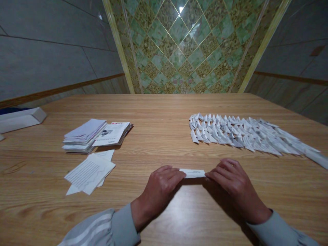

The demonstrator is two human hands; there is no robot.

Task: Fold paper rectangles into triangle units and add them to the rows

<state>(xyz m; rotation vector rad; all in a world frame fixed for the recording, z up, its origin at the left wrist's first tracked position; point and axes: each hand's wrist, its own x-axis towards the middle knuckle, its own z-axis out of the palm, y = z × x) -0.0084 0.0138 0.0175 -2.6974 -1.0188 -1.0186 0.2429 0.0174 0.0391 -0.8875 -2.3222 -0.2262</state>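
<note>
A narrow folded strip of printed paper [194,173] stretches between my two hands, just above the wooden table [159,136]. My left hand [164,182] pinches its left end between thumb and fingers. At the opposite end, my right hand [232,181] pinches the strip the same way. Beyond my right hand lie rows of small folded paper pieces [230,131] with pointed tips. To the left of my left hand, several loose printed sheets [89,172] overlap on the table.
A stack of paper [83,135] stands at the left, with a printed booklet or pile of pages [114,133] against it. A white box-like object [23,118] is at the far left edge. Behind the table rises a tiled wall [179,48].
</note>
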